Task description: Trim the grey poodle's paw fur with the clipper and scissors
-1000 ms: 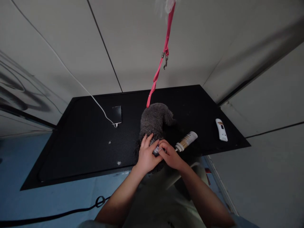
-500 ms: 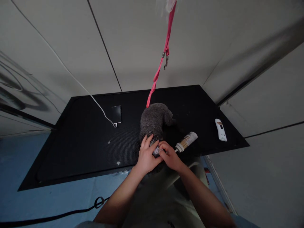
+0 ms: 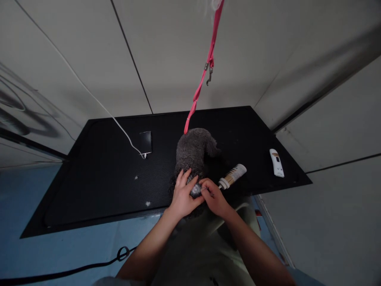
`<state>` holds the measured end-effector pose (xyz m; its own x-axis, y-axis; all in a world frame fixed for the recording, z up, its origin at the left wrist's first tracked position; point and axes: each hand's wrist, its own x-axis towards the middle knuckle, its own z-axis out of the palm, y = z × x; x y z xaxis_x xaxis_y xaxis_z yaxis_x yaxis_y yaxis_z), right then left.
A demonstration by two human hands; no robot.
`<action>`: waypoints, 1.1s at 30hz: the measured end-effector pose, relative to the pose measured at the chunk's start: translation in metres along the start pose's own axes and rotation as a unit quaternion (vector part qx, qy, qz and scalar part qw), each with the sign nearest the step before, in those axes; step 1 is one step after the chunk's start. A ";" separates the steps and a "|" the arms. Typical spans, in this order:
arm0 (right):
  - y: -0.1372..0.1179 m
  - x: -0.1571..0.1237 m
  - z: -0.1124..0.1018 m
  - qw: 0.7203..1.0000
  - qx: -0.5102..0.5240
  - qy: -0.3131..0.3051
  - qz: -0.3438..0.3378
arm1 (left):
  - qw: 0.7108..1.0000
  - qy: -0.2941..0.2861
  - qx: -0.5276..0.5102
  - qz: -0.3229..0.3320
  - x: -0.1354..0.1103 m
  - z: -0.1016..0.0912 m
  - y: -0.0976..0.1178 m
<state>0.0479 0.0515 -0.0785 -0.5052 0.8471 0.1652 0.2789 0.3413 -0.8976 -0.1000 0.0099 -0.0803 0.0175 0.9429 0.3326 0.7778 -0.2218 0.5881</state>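
A grey curly-haired dog (image 3: 193, 149) is on the black table, its near end under my hands. My left hand (image 3: 183, 198) lies over the dog's dark fur with the fingers spread. Between my hands shows a whitish patch (image 3: 195, 190), powdery in look, on the dog. My right hand (image 3: 213, 198) is closed in a pinch at the right side of this patch; what its fingertips grip is hidden. Just right of that hand, a white and tan bottle (image 3: 233, 175) with a pointed nozzle lies on its side. A pink grooming strap (image 3: 196, 95) hangs down to the dog's back.
The black table (image 3: 110, 178) stands against a pale wall. On it lie a phone (image 3: 145, 142) with a white cable (image 3: 98, 101), a white clipper-like device (image 3: 276, 163) at the right, and small tufts of light fluff (image 3: 148, 203). A black strap (image 3: 89, 266) crosses the lower left.
My right fingertips have drawn back slightly to the right, showing more of the whitish patch. My left hand stays in place on the dog. The view has shifted a little.
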 end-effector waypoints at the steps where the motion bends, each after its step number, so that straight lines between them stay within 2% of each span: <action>1: -0.001 0.000 0.000 1.000 -0.009 0.001 0.006 | 1.000 0.001 0.001 0.003 0.000 0.001 0.000; 8: -0.007 0.004 -0.005 0.999 -0.039 -0.031 -0.001 | 1.000 0.000 -0.006 0.003 -0.003 0.004 -0.002; 11: -0.009 0.002 -0.006 0.999 -0.040 -0.027 0.001 | 1.000 -0.002 -0.003 0.002 -0.004 0.004 -0.002; 17: -0.017 -0.003 -0.004 0.994 -0.105 -0.034 0.024 | 1.000 -0.014 0.014 0.004 -0.006 0.008 -0.001; 25: -0.007 -0.001 -0.005 0.998 0.013 -0.060 -0.002 | 1.000 -0.012 0.011 0.003 -0.007 0.010 0.000; 33: 0.002 -0.002 -0.008 0.994 0.074 -0.075 0.018 | 1.000 -0.007 -0.001 0.005 -0.008 0.008 -0.001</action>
<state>0.0563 0.0533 -0.0774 -0.6168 0.7832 0.0786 0.1818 0.2389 -0.9539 -0.0955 0.0047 -0.0895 0.0336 0.9442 0.3277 0.7763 -0.2312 0.5864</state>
